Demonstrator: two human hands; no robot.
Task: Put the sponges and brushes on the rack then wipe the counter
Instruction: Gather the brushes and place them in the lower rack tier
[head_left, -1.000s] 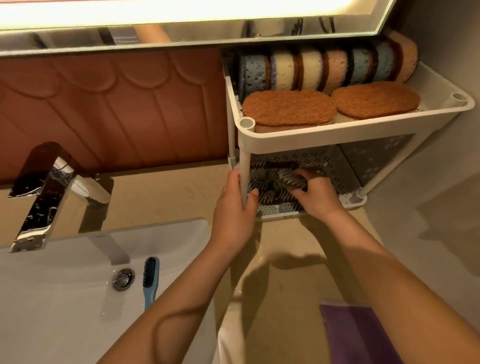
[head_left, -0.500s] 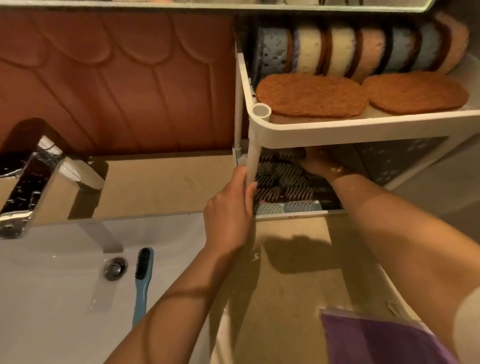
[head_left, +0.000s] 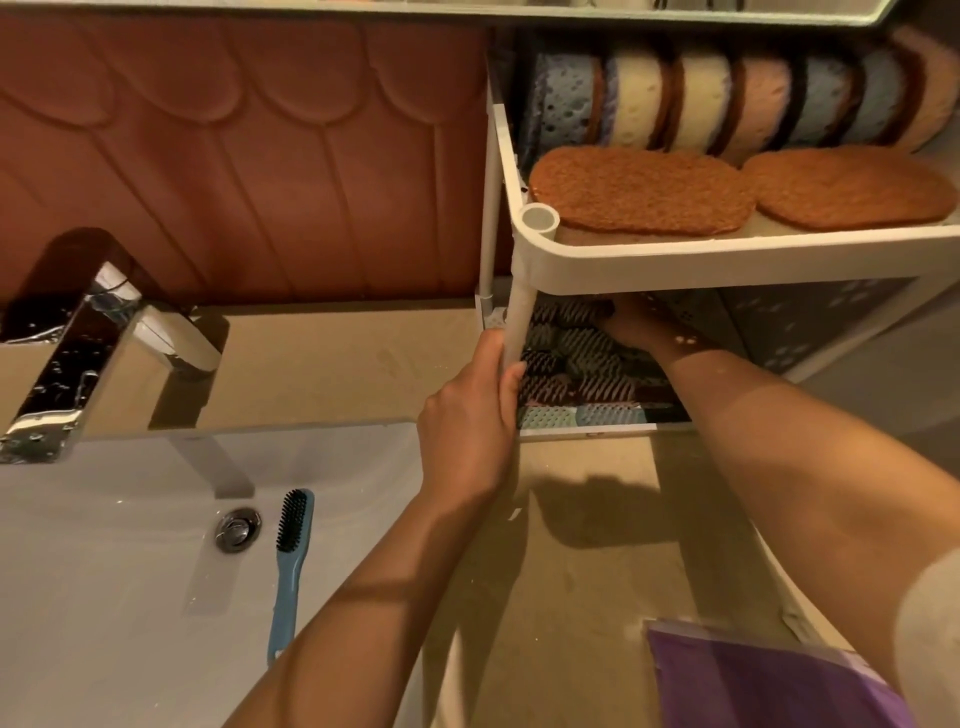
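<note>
A white two-tier rack (head_left: 727, 260) stands on the beige counter (head_left: 332, 358) at the right. Its top shelf holds several upright sponges (head_left: 696, 98) and two flat orange scouring pads (head_left: 639, 189). Several brushes (head_left: 576, 364) lie on the lower shelf. My left hand (head_left: 467, 426) grips the rack's front left post. My right hand (head_left: 644, 325) reaches deep under the top shelf among the brushes; its fingers are hidden, so what it holds is unclear. A blue brush with black bristles (head_left: 288, 561) lies in the white sink (head_left: 104, 597).
A chrome tap (head_left: 78, 358) overhangs the sink at left, with a drain plug (head_left: 237, 529) beside the blue brush. A purple cloth (head_left: 753, 680) lies on the counter at the bottom right. A red-brown tiled wall stands behind.
My right hand has pushed further back under the top shelf. The view has moved closer and lower toward the rack. My left hand stays on the post.
</note>
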